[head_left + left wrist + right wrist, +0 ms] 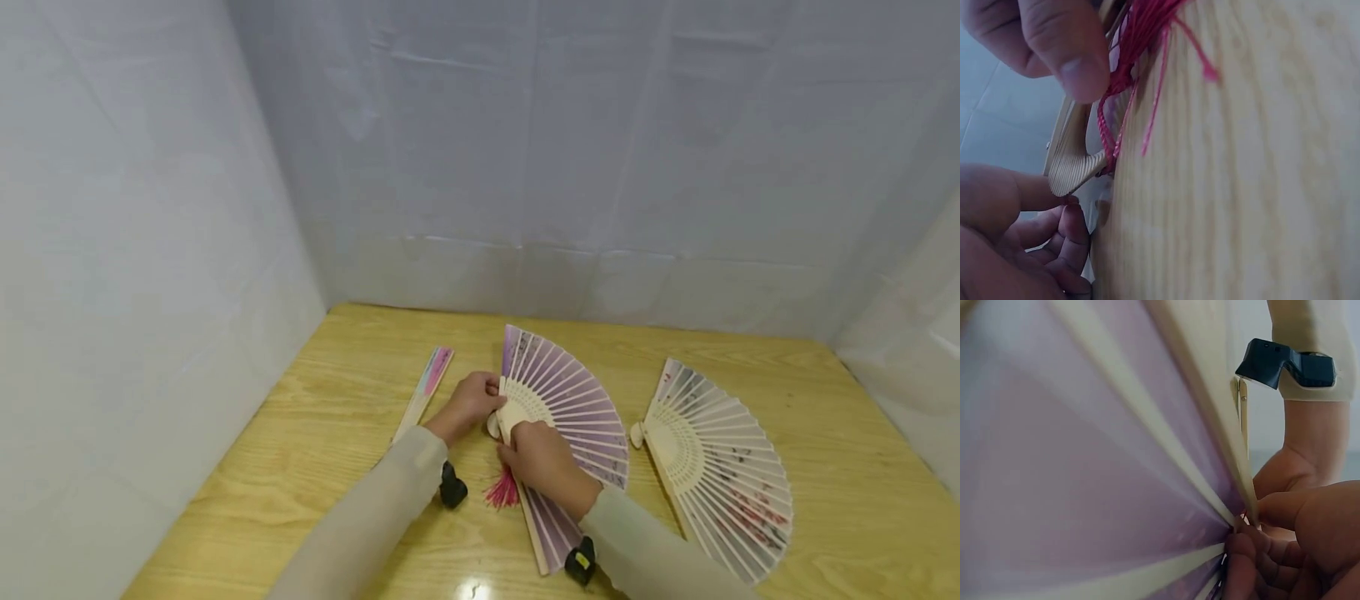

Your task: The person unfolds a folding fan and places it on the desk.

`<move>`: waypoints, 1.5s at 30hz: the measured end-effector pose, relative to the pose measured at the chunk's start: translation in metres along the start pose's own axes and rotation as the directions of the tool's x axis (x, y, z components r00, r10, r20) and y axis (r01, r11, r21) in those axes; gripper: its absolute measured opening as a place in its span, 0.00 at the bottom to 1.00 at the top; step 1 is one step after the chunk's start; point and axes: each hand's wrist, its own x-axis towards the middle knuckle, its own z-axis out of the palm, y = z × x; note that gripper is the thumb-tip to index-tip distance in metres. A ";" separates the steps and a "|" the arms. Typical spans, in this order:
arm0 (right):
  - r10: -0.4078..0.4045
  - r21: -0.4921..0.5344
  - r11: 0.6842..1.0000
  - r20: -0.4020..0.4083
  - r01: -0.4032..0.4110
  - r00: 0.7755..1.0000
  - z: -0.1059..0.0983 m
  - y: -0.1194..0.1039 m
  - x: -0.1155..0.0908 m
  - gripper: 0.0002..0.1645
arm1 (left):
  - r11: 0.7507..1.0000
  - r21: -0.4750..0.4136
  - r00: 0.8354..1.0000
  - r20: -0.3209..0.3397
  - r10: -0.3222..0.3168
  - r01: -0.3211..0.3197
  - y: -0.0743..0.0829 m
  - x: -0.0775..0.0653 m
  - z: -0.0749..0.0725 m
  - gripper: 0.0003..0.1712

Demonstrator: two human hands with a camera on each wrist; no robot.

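Note:
A purple folding fan (581,392) is spread wide, with pale wooden ribs and a pink tassel (502,490) by its pivot end. My left hand (471,402) pinches the fan's upper edge close to the pivot. Just below, my right hand (546,461) grips the lower outer rib, thumb on the near side. In the left wrist view the rounded pivot end (1075,165) shows between the left hand (1004,231) and the right hand (1054,44). The right wrist view has the purple cloth (1085,456) up close, with the right hand's fingers (1244,556) curled at the ribs.
A second open fan (723,475), whitish with red and dark painting, lies to the right on the wooden table (300,467). One folded fan (429,387) with a pink and blue end lies at the left. White sheeting (562,167) walls the back and sides.

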 end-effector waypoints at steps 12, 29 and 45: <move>0.043 0.012 0.999 0.066 -0.043 0.997 0.000 -0.002 0.001 0.18 | 0.997 0.072 0.999 0.031 0.022 -0.024 0.000 0.002 -0.001 0.22; -0.009 -0.006 1.000 -0.031 0.009 0.999 -0.015 -0.021 -0.001 0.18 | 1.000 0.008 0.990 0.138 0.000 -0.002 0.009 -0.006 -0.027 0.24; -0.049 0.066 0.997 0.016 0.047 0.999 -0.013 -0.071 0.023 0.19 | 0.987 0.143 0.976 0.216 0.039 -0.071 0.019 0.007 -0.090 0.30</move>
